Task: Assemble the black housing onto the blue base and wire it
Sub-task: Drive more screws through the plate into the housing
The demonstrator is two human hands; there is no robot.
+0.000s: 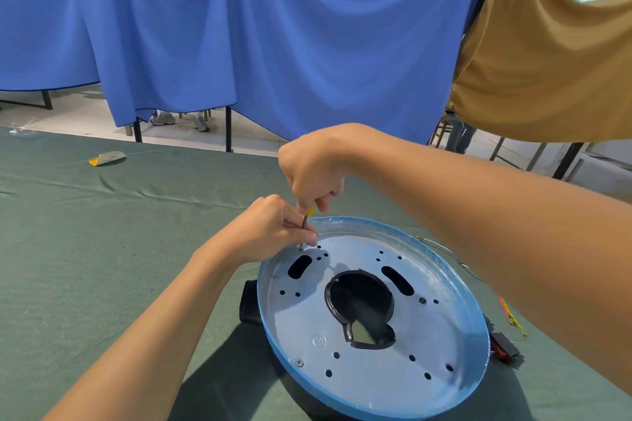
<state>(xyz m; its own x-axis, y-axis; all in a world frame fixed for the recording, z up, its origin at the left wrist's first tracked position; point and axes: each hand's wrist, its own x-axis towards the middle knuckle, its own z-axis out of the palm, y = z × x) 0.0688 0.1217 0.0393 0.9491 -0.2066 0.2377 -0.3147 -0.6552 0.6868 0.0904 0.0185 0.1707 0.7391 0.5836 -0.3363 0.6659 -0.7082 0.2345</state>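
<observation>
Pinching the screwdriver point(304, 226) shaft just above its tip, the left hand point(270, 229) steadies it on a hole at the far-left edge of the blue base point(372, 372), which sits over the black housing point(251, 301) on the tabletop point(102, 249). The shaft stands nearly upright. Directly above, the right hand point(311, 171) grips the yellow handle, best placed to turn it.

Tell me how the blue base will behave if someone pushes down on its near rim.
The blue base looks like thin sheet metal, so it is probably stiff and fairly light. It sits perched on the black housing beneath, so pressing one edge may rock it. The left hand and right hand, both on the screwdriver, probably steady it somewhat.
</observation>
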